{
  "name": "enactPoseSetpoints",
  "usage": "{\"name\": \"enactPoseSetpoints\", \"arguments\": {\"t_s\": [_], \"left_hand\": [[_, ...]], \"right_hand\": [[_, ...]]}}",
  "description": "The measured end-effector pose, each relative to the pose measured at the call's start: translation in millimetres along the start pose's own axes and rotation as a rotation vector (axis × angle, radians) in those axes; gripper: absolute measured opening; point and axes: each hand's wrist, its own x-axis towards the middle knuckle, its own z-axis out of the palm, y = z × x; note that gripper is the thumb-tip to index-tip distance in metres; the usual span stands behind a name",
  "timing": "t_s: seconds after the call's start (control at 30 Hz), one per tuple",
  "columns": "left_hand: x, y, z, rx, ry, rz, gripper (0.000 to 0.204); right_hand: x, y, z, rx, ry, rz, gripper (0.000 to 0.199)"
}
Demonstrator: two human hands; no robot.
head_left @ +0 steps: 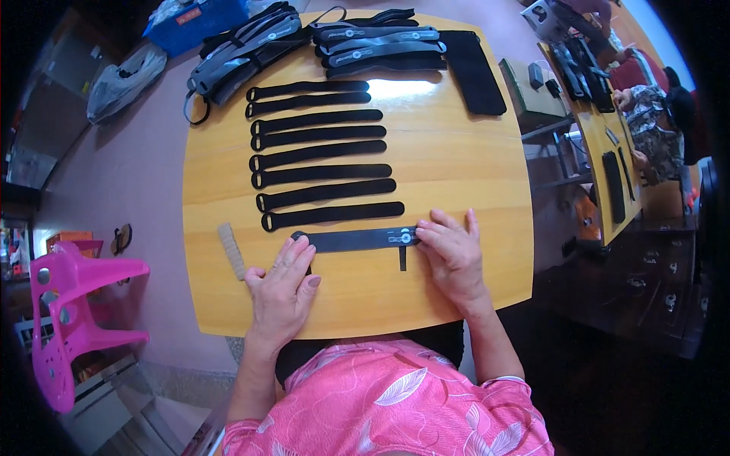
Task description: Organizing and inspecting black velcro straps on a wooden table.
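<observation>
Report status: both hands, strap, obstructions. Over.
Left grip, right grip touching opposite ends of long flat dark-grey strap. Short black strip juts from its near edge. Eight black looped straps just beyond.

On the dial of the yellow wooden table (pixel 487 205), the left hand (pixel 283 285) at 7 o'clock and the right hand (pixel 452 254) between 4 and 5 touch opposite ends of a dark grey strap (pixel 350 241) at 6. Eight black straps (pixel 319 154) lie stacked in rows around the centre, loops toward 9. A tan ribbed strip (pixel 231 251) sits at 8, strap bundles (pixel 380 52) at 11 and 12. Beyond the table, a pink chair (pixel 87 262) stands at 8
</observation>
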Motion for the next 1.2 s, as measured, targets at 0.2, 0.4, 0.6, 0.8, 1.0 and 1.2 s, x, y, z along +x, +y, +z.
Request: {"name": "enactPoseSetpoints", "arguments": {"t_s": [0.2,0.4,0.6,0.8,1.0,1.2], "left_hand": [[-0.3,-5.5,2.2,-0.131,0.062,-0.034,0.033],[-13.8,-15.5,6.8,-0.356,0.31,0.003,0.026],[-38.8,3.6,4.5,-0.272,0.36,0.156,0.023],[-15.1,33.2,-1.1,0.049,0.222,0.187,0.042],[-13.7,11.5,8.3,0.026,0.138,0.039,0.043],[-4.8,-21.1,9.0,-0.443,0.409,-0.079,0.028]], "right_hand": [[5.3,-3.8,-7.5,0.277,0.063,0.221,0.034],[3.3,-8.8,-22.5,0.18,-0.041,0.102,0.039],[2.1,-28.3,-28.2,0.158,-0.007,-0.053,0.042],[13.7,-73.4,8.4,0.094,-0.028,-0.277,0.038],[19.2,-63.6,16.6,0.148,-0.017,-0.142,0.025],[33.5,-60.9,2.8,0.36,-0.024,-0.042,0.018]]}}
